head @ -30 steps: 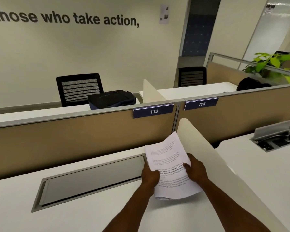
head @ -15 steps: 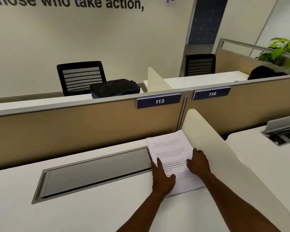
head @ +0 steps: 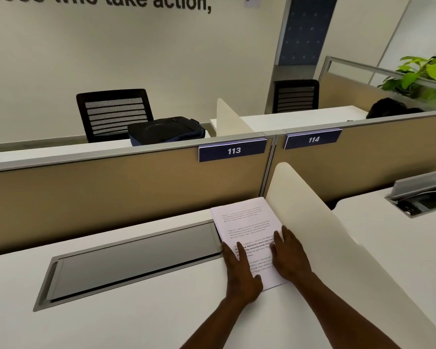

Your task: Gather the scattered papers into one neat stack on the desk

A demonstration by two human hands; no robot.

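Wall lettering (head: 136,1) reads "take action,"; partition plates (head: 232,150) show 113, 114.

**Bare forearms, bare hands**

Two arms enter from the bottom edge, both uncovered as far as the view reaches: no sleeve or cuff shows on either forearm. The left hand (head: 239,274) and the right hand (head: 288,255) are gloveless. No ring, watch or band is visible on fingers or wrists.

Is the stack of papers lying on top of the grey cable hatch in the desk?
No, the stack of papers lies on the white desk beside the grey hatch, at its right end.
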